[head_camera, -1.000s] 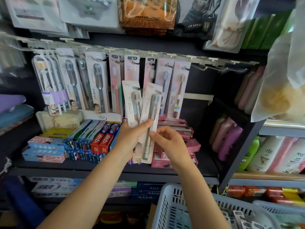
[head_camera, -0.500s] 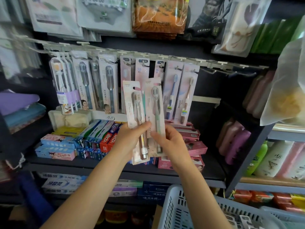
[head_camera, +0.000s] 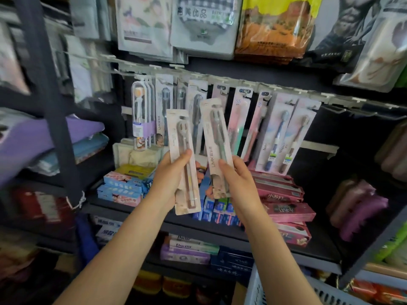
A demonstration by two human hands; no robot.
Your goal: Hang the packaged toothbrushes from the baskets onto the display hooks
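My left hand (head_camera: pixel 170 179) grips a pale packaged toothbrush (head_camera: pixel 179 137) by its lower half, held upright in front of the shelf. My right hand (head_camera: pixel 239 183) grips a second pale toothbrush pack (head_camera: pixel 214 133), tilted slightly left, a hand's width to the right of the first. Both packs are below the rail of display hooks (head_camera: pixel 220 79), where several toothbrush packs (head_camera: pixel 277 130) hang in a row. Bare hooks (head_camera: pixel 343 108) stick out at the rail's right end. A corner of a white basket (head_camera: pixel 253 289) shows at the bottom right.
Toothpaste boxes (head_camera: pixel 123 188) and pink boxes (head_camera: pixel 284 194) fill the shelf under the hooks. A dark upright post (head_camera: pixel 50 102) stands at the left with folded cloths (head_camera: pixel 44 137) behind it. Bagged goods (head_camera: pixel 273 25) hang above the rail. Bottles (head_camera: pixel 361 205) stand at the right.
The two packs, held together a second ago, are now apart, one in each hand. The view has shifted left and moved closer to the shelf.
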